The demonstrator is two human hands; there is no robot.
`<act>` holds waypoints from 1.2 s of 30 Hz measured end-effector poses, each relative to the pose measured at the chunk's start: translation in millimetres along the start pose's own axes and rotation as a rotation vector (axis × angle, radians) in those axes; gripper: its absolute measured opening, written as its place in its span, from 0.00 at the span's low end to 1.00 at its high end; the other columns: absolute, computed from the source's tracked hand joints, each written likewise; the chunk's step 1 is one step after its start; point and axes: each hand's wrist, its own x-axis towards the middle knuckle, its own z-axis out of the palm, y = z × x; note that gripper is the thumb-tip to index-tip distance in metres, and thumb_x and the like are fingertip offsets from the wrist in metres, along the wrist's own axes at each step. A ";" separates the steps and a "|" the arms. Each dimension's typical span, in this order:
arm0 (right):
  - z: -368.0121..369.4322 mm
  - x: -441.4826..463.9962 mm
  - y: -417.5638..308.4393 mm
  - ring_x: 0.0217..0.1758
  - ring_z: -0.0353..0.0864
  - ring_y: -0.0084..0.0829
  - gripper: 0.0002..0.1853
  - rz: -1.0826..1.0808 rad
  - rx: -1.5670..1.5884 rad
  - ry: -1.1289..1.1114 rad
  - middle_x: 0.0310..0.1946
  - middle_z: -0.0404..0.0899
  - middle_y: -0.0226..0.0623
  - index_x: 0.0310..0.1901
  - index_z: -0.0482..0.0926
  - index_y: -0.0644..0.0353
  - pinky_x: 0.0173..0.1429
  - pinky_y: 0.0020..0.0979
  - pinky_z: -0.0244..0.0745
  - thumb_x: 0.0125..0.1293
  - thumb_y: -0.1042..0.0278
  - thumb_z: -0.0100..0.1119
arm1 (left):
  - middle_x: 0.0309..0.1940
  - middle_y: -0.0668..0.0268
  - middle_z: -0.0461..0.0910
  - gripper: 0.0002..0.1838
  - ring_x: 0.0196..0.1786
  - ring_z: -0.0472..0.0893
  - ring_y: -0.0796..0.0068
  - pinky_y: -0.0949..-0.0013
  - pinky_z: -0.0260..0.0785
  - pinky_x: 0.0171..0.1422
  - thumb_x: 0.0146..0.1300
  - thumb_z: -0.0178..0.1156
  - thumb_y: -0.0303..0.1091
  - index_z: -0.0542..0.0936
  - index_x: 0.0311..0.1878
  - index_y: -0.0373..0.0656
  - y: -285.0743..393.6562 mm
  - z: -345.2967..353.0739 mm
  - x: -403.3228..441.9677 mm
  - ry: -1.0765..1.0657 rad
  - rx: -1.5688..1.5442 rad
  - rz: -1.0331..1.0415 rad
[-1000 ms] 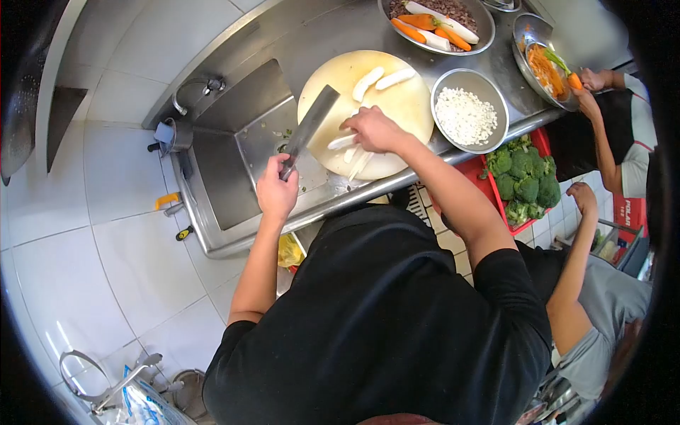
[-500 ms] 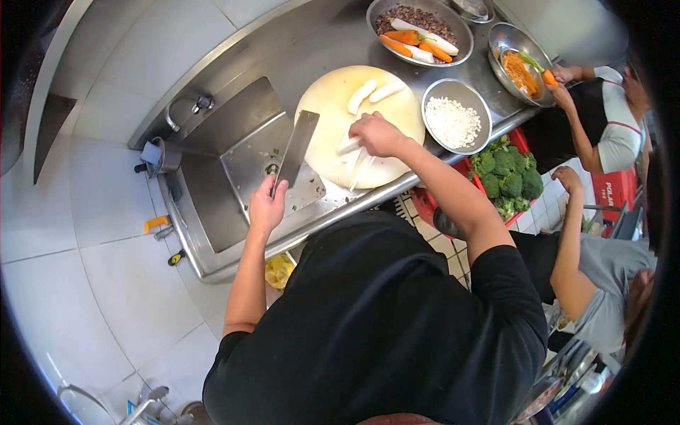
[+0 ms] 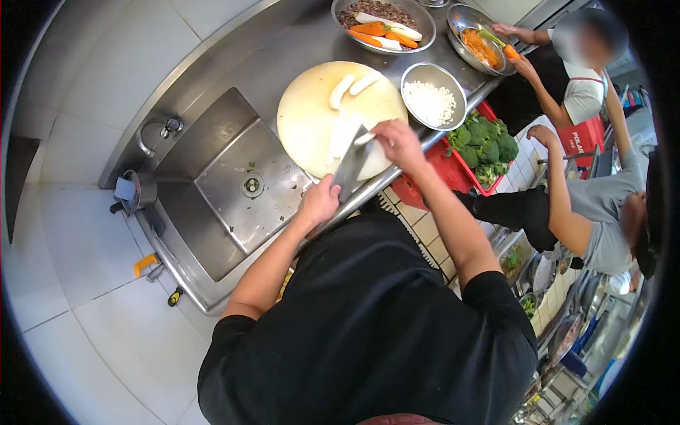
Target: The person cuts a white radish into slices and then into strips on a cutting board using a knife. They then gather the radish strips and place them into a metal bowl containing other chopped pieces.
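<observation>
My left hand (image 3: 320, 204) is wrapped round the handle of a cleaver (image 3: 349, 166), whose broad blade slants over the near edge of a round cutting board (image 3: 301, 106). My right hand (image 3: 401, 145) is closed at the blade's upper end, with a white vegetable piece (image 3: 365, 139) at its fingertips. Long white vegetable strips (image 3: 335, 138) lie on the board left of the blade. Farther back on the board rest two peeled white vegetable lengths (image 3: 341, 91). Part of the board is hidden by the blade and my right hand.
A bowl of white dice (image 3: 431, 103) stands right of the board. Behind is a bowl (image 3: 382, 48) with carrots and white roots. The sink (image 3: 219, 177) lies left. Below the counter's right is a red crate of broccoli (image 3: 485, 149). A co-worker's hands (image 3: 523, 67) hold a carrot over another bowl.
The cleaver has moved from over the sink's edge to the right, onto the board. My right hand has shifted off the strips to the blade. The whole view has turned slightly.
</observation>
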 end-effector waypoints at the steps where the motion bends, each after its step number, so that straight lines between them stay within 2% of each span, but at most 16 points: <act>1: 13.4 -13.2 -3.7 0.46 0.86 0.40 0.11 -0.038 0.009 -0.005 0.43 0.88 0.34 0.44 0.89 0.54 0.52 0.40 0.83 0.60 0.78 0.69 | 0.47 0.37 0.85 0.18 0.53 0.83 0.33 0.41 0.74 0.59 0.78 0.54 0.42 0.75 0.60 0.39 3.6 -7.6 1.2 0.014 0.008 -0.013; 3: 39.7 -45.2 4.7 0.49 0.86 0.41 0.15 -0.091 0.009 -0.062 0.45 0.88 0.35 0.46 0.90 0.54 0.56 0.41 0.84 0.58 0.81 0.67 | 0.47 0.36 0.84 0.18 0.53 0.83 0.32 0.39 0.74 0.60 0.78 0.53 0.43 0.75 0.60 0.40 7.2 -20.8 4.0 0.053 0.028 -0.046; 5: 39.1 -62.5 -3.8 0.53 0.85 0.41 0.18 -0.054 0.005 -0.189 0.52 0.87 0.37 0.50 0.89 0.54 0.58 0.40 0.83 0.58 0.82 0.67 | 0.46 0.36 0.85 0.17 0.52 0.84 0.31 0.38 0.74 0.60 0.78 0.52 0.41 0.74 0.59 0.39 7.6 -23.2 7.7 0.081 0.073 -0.045; 7: 35.8 -67.9 -8.7 0.60 0.81 0.45 0.24 0.087 0.048 -0.195 0.61 0.81 0.43 0.59 0.84 0.56 0.65 0.44 0.79 0.58 0.72 0.72 | 0.46 0.36 0.85 0.16 0.52 0.84 0.32 0.38 0.74 0.60 0.78 0.51 0.41 0.73 0.59 0.39 11.6 -25.6 8.8 0.052 0.132 -0.053; 9: 30.7 -62.4 -12.6 0.67 0.76 0.49 0.35 0.188 0.006 -0.176 0.68 0.75 0.49 0.67 0.77 0.58 0.71 0.48 0.74 0.57 0.61 0.77 | 0.45 0.35 0.84 0.16 0.50 0.84 0.32 0.38 0.75 0.58 0.78 0.52 0.40 0.73 0.59 0.38 19.4 -22.2 5.8 0.058 0.159 -0.053; 11: 21.9 -47.0 -24.0 0.72 0.69 0.53 0.49 0.248 -0.116 -0.132 0.74 0.67 0.55 0.74 0.68 0.61 0.76 0.52 0.66 0.54 0.49 0.81 | 0.44 0.35 0.84 0.16 0.49 0.84 0.32 0.37 0.75 0.56 0.77 0.52 0.39 0.72 0.59 0.38 27.2 -19.6 4.8 0.068 0.180 -0.054; 12: 21.8 -41.7 -21.3 0.78 0.60 0.55 0.64 0.309 -0.093 -0.272 0.76 0.61 0.56 0.80 0.57 0.61 0.80 0.54 0.58 0.47 0.41 0.85 | 0.43 0.35 0.84 0.16 0.48 0.84 0.32 0.37 0.75 0.55 0.77 0.52 0.39 0.72 0.59 0.38 29.9 -18.3 3.6 0.072 0.186 -0.058; 15: 19.2 -31.8 -20.3 0.76 0.64 0.54 0.58 0.247 -0.165 -0.399 0.73 0.66 0.55 0.77 0.62 0.62 0.78 0.53 0.61 0.50 0.41 0.82 | 0.44 0.36 0.85 0.16 0.50 0.84 0.32 0.38 0.75 0.58 0.78 0.51 0.39 0.72 0.61 0.40 38.1 -17.2 -0.4 0.068 0.208 -0.075; 18: 23.1 -34.6 7.2 0.74 0.67 0.50 0.47 0.219 -0.117 -0.425 0.71 0.70 0.47 0.75 0.71 0.54 0.76 0.51 0.63 0.55 0.49 0.79 | 0.44 0.36 0.85 0.17 0.51 0.85 0.33 0.38 0.75 0.59 0.78 0.50 0.39 0.72 0.62 0.41 46.9 -18.5 -4.6 0.069 0.226 -0.099; 21: 16.1 -22.7 27.6 0.72 0.69 0.45 0.33 0.138 -0.110 -0.573 0.68 0.72 0.41 0.68 0.80 0.45 0.73 0.51 0.65 0.59 0.58 0.75 | 0.43 0.36 0.85 0.17 0.50 0.85 0.33 0.38 0.76 0.58 0.78 0.50 0.39 0.72 0.63 0.41 46.2 -14.0 -4.8 0.084 0.236 -0.105; 22: 11.8 -17.6 27.2 0.68 0.73 0.43 0.23 0.118 -0.121 -0.568 0.63 0.75 0.40 0.61 0.86 0.43 0.71 0.48 0.69 0.62 0.63 0.72 | 0.42 0.36 0.85 0.17 0.50 0.85 0.33 0.38 0.76 0.58 0.78 0.51 0.39 0.72 0.63 0.41 43.8 -12.2 -3.8 0.090 0.240 -0.101; 25: 11.0 -1.8 38.6 0.66 0.75 0.44 0.21 0.057 -0.139 -0.664 0.61 0.77 0.41 0.60 0.86 0.45 0.70 0.45 0.72 0.64 0.64 0.71 | 0.42 0.36 0.85 0.17 0.48 0.85 0.33 0.37 0.75 0.57 0.78 0.51 0.38 0.73 0.62 0.41 42.0 -10.3 -5.8 0.098 0.237 -0.088; 28: 14.4 -1.1 48.5 0.64 0.77 0.46 0.19 -0.003 -0.114 -0.609 0.59 0.78 0.43 0.58 0.86 0.49 0.69 0.42 0.73 0.65 0.67 0.69 | 0.42 0.35 0.85 0.15 0.47 0.84 0.31 0.36 0.75 0.56 0.77 0.53 0.38 0.73 0.60 0.40 48.7 -9.2 -23.2 0.099 0.225 -0.102; 32: 23.2 -13.7 54.8 0.63 0.76 0.48 0.21 -0.030 -0.021 -0.482 0.58 0.78 0.47 0.57 0.84 0.59 0.70 0.42 0.73 0.62 0.71 0.71 | 0.40 0.35 0.84 0.13 0.47 0.84 0.30 0.35 0.74 0.55 0.77 0.53 0.37 0.73 0.56 0.39 41.9 1.9 -39.8 0.113 0.176 -0.113; 36: 26.8 -18.6 49.2 0.62 0.76 0.49 0.21 0.001 0.042 -0.441 0.58 0.78 0.48 0.56 0.83 0.60 0.70 0.43 0.73 0.59 0.74 0.72 | 0.40 0.35 0.84 0.14 0.47 0.84 0.30 0.36 0.75 0.54 0.77 0.53 0.37 0.72 0.56 0.37 46.3 6.4 -39.5 0.100 0.183 -0.104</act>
